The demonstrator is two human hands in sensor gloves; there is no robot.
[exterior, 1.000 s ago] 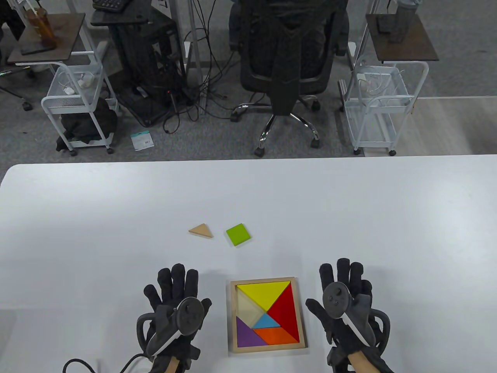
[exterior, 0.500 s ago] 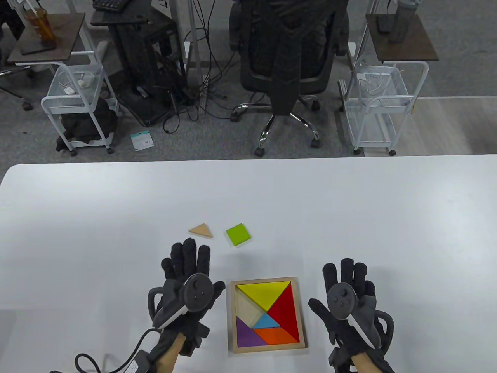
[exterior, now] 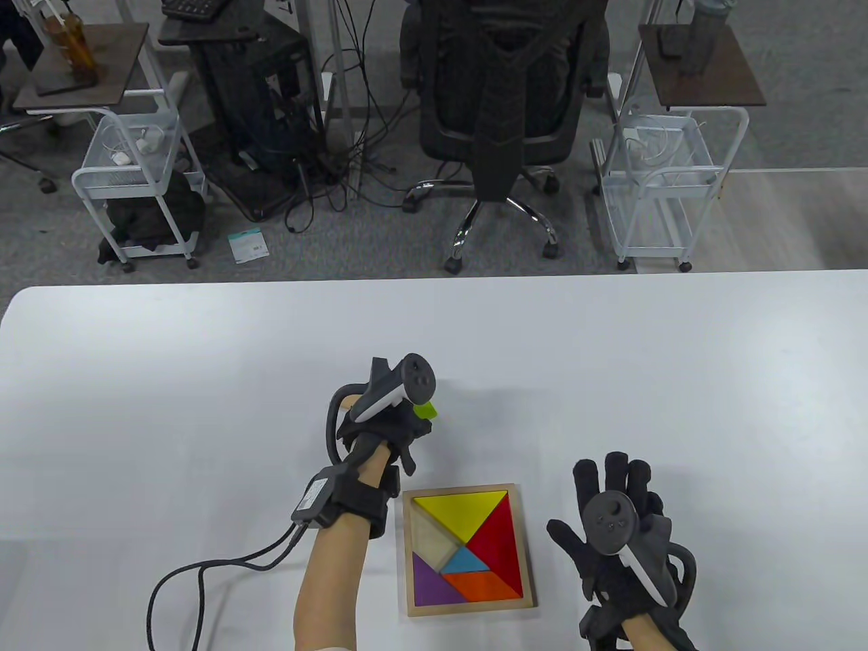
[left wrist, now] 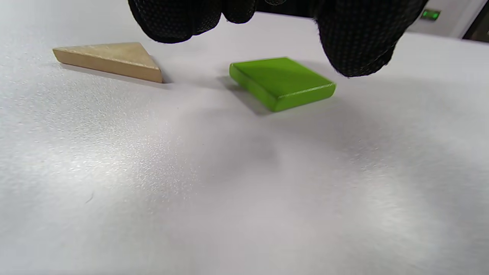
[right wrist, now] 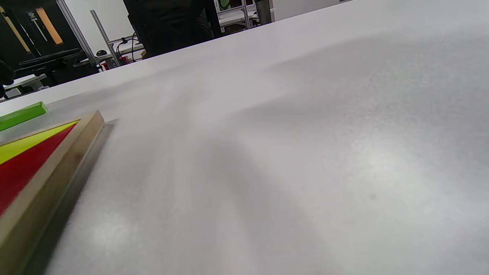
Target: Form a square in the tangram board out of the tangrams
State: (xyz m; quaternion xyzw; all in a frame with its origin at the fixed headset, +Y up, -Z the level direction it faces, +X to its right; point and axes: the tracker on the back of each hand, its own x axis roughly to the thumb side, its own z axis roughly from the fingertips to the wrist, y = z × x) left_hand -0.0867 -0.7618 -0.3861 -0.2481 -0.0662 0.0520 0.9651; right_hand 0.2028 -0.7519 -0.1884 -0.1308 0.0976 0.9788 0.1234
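In the table view, the left hand (exterior: 384, 419) is seen above the green square (exterior: 427, 409), which is mostly hidden; the right hand (exterior: 618, 536) is laid flat, fingers straight, beside the tangram board (exterior: 405, 542) (five coloured pieces seated).

In the left wrist view, the green square (left wrist: 280, 81) is shown flat on the table (left wrist: 229, 183), one corner turned toward the camera. Gloved fingertips (left wrist: 353, 46) are held just above it, untouching, beside the wooden triangle (left wrist: 110, 60).

In the right wrist view, the board's frame (right wrist: 49, 183) is seen.
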